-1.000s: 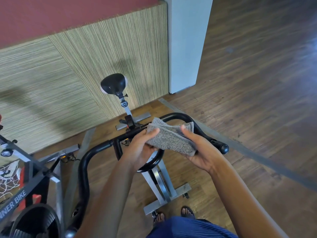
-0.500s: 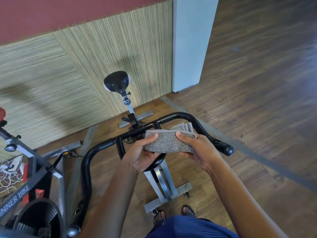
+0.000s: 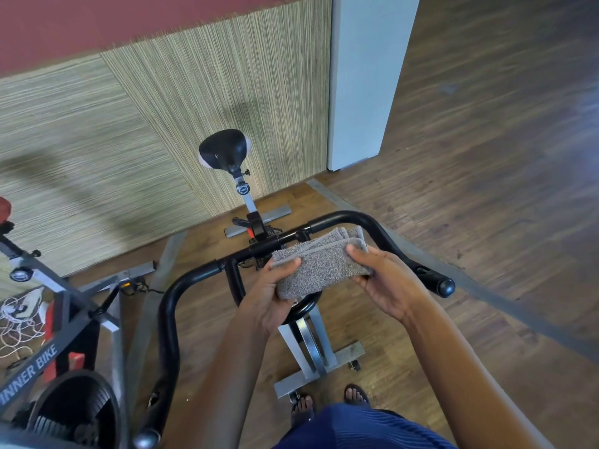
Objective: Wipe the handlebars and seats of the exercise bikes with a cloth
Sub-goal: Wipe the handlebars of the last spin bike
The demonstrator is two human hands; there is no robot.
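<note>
Folded grey cloth (image 3: 321, 267) is over the centre of the handlebars (image 3: 168, 312). Left hand (image 3: 272, 299) pinches its left end and right hand (image 3: 385, 283) grips its right end. Both hands and the cloth hide the bars' middle loop. Seat (image 3: 223, 149) stands far, in full view. The second bike (image 3: 64, 303) on the left is cut off by the frame.

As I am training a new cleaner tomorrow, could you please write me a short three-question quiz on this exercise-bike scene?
1. True or false: the cloth is draped over the seat.
2. The cloth is gripped by: A) one hand, B) both hands, C) neither hand.
3. Fill in: the handlebars in front of the person are ____ in colour.

Key:
1. False. It is folded and held away from the seat.
2. B. The left hand and the right hand each grip an end.
3. Black.
</note>
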